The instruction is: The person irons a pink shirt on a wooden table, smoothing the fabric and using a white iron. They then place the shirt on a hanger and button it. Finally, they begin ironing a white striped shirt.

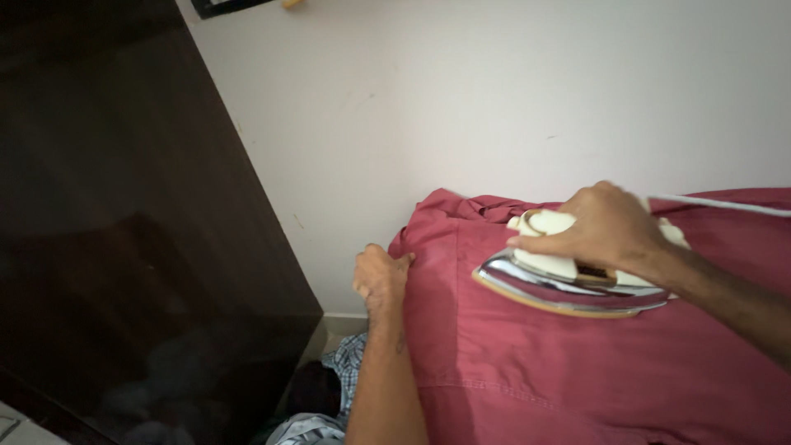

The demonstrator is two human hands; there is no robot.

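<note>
Head view: iron (568, 284) is gripped by the right hand (606, 227), nose pointing left toward the left hand (381, 276), curled on the cloth (577, 371) edge.

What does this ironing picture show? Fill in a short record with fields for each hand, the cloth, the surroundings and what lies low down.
Right hand: right hand grips the handle of the iron
Left hand: left hand holds the edge of the red cloth
Iron: flat on the cloth, white cord trailing right
Surroundings: pale wall, dark cupboard
Low down: checked fabric
</note>
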